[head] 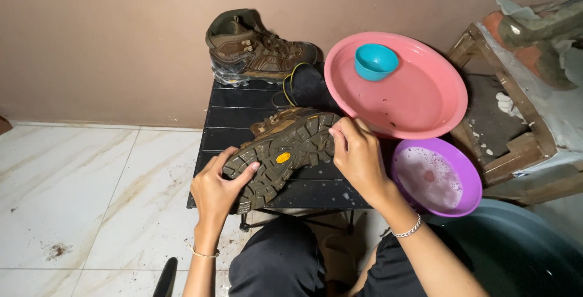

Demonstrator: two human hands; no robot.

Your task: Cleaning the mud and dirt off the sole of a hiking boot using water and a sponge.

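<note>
A brown hiking boot (285, 151) lies on its side on a small black slatted table (237, 112), its muddy lugged sole turned toward me. My left hand (215, 191) grips the heel end of that sole. My right hand (355, 151) rests on the toe end, fingers curled against the tread. Whether something small is in those fingers cannot be seen. A second brown boot (258, 48) stands upright at the table's far edge against the wall. A dark insole (306, 87) lies between the two boots.
A large pink basin (419, 96) leans at the table's right with a small blue cup (375, 61) inside. A purple bowl of soapy water (437, 178) sits below it, beside a dark tub (522, 248). A worn wooden stool (522, 121) stands at right. Dirt specks mark the white tiles (57, 249).
</note>
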